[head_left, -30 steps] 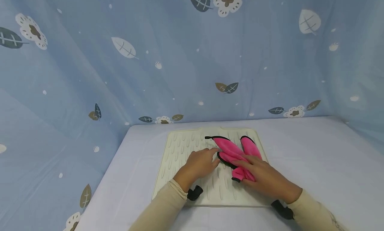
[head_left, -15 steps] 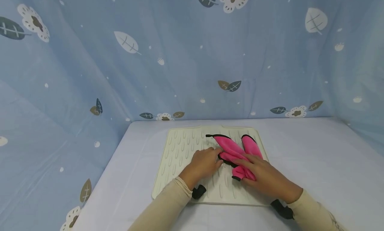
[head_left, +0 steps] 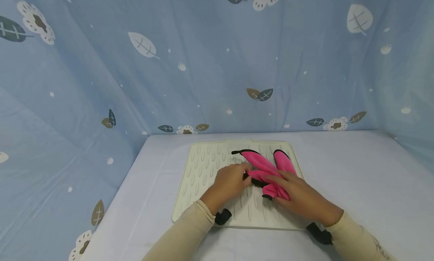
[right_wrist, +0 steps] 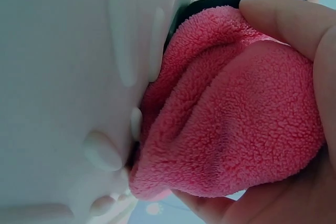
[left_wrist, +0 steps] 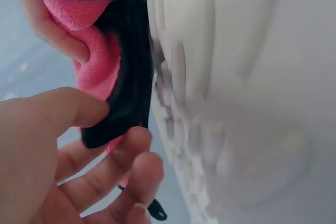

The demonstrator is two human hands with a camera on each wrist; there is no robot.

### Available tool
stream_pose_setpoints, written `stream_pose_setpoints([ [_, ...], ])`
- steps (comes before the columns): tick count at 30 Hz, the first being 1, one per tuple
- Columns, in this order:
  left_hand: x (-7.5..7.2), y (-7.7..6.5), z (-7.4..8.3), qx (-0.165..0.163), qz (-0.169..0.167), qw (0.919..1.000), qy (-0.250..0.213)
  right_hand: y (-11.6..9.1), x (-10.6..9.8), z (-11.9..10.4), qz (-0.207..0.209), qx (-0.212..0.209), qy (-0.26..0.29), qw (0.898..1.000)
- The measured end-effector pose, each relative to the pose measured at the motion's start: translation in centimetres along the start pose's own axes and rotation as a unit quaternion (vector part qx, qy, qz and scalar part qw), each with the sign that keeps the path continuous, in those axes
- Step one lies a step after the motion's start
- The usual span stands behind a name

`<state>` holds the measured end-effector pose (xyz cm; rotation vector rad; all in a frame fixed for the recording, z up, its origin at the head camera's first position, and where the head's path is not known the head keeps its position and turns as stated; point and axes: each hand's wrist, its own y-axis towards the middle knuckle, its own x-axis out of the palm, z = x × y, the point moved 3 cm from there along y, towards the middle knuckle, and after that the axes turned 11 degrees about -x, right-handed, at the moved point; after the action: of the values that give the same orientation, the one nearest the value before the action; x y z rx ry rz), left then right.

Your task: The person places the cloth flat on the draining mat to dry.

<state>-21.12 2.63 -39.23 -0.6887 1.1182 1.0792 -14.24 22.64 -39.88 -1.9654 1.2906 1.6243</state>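
Note:
A fluffy pink cloth (head_left: 259, 162) with black edging lies bunched on the cream ridged mat (head_left: 200, 185). My left hand (head_left: 231, 182) pinches the cloth's black edge at its near left side. In the left wrist view, the thumb lies on top of the black trim (left_wrist: 128, 98) with fingers beneath. My right hand (head_left: 303, 199) grips the bunched middle, and thick pink folds (right_wrist: 236, 114) fill its grasp in the right wrist view. A black loop (head_left: 235, 152) sticks out at the cloth's far left corner. Part of the cloth is hidden under the right hand.
The mat lies on a white-covered table (head_left: 356, 178). Behind and to the left hangs a blue curtain (head_left: 190, 95) with leaves and flowers. Black wrist mounts (head_left: 223, 217) sit by both sleeves, close to the mat's front edge.
My left hand has moved slightly right and its fingers have closed on the cloth's black edge. The right hand has stayed on the bunched cloth. The head view has shifted a little.

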Motion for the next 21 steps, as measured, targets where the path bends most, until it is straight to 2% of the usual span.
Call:
stream_pose_setpoints([
  [5, -1.0, -0.6, -0.7, -0.008, 0.021, 0.999, -0.038, 0.1, -0.1, 0.0, 0.0, 0.003, -0.004, 1.0],
  [10, -2.0, -1.2, -1.4, 0.009, 0.06, 0.997, -0.047, 0.1, -0.2, -0.1, 0.006, -0.014, -0.014, 1.0],
  [13, -2.8, -1.5, -1.9, 0.009, 0.078, 0.9958, -0.047, 0.2, -0.3, -0.2, 0.007, -0.017, -0.012, 1.0],
  [21, -4.0, -2.0, -3.7, -0.023, 0.083, 0.9949, -0.052, 0.2, -0.4, -0.1, 0.003, 0.002, 0.019, 1.0],
])
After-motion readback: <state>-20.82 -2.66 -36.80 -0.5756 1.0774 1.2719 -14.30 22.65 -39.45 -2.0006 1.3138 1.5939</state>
